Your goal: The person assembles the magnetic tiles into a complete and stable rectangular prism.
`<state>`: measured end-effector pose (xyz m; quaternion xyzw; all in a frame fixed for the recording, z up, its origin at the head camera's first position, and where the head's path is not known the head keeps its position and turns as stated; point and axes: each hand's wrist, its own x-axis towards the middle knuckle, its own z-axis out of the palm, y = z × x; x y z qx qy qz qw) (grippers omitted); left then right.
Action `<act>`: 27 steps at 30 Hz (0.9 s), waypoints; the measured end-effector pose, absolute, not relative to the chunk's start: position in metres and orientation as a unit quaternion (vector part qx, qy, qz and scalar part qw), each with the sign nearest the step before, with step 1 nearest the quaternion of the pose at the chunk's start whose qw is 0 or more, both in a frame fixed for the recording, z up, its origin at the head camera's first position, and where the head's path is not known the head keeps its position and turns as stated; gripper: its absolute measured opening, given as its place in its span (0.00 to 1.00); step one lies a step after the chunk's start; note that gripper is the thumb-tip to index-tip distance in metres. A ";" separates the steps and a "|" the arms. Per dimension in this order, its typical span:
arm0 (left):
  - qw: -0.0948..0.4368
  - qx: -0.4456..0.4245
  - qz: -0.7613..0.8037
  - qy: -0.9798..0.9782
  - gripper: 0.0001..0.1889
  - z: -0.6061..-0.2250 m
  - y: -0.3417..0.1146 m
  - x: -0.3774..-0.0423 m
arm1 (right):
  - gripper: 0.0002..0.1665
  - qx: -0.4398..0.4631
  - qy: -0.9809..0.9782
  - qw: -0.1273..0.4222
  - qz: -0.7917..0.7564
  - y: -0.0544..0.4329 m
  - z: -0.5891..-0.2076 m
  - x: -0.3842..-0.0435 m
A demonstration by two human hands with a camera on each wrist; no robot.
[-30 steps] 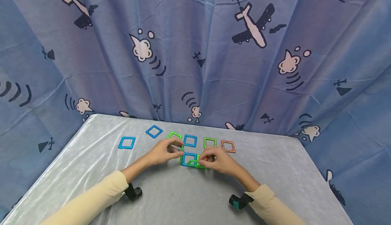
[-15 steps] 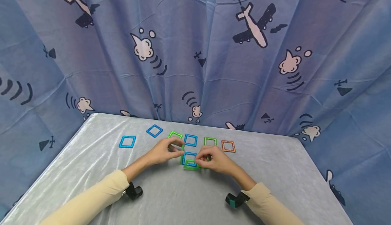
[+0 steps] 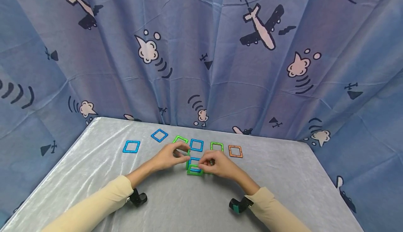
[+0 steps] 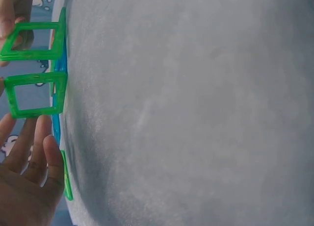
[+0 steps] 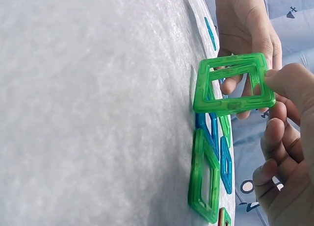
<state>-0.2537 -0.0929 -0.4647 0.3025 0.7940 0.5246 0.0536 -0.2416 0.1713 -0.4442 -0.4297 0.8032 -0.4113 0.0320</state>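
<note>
**Both hands on green!**

The right wrist view catches a low green frame (image 5: 195, 182) on the table (image 3: 141, 197); the right hand (image 3: 218, 162) nearly hides it from the head camera. On the far side, a far blue frame (image 3: 196, 140) and an orange frame (image 3: 236, 156). Between the hands, the near green frame (image 5: 233, 106), right edge pinched by the right hand, overlaps a flat blue frame (image 3: 195, 159). The left hand (image 3: 167, 156), thumb and index spread, grips the upright green frame (image 4: 37, 112) to its left.

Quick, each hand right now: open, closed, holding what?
Left hand: at the left green square; gripping or only touching, can't tell.
Right hand: closed, pinching the front green square.
</note>
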 end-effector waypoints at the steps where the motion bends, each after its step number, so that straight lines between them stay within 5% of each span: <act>1: 0.054 0.301 0.525 0.794 0.21 -0.465 -0.093 -0.254 | 0.04 -0.427 0.805 0.034 -0.410 0.171 -0.444 -0.242; 27: 0.052 0.307 0.520 0.796 0.20 -0.465 -0.092 -0.255 | 0.03 -0.427 0.816 0.045 -0.388 0.167 -0.442 -0.246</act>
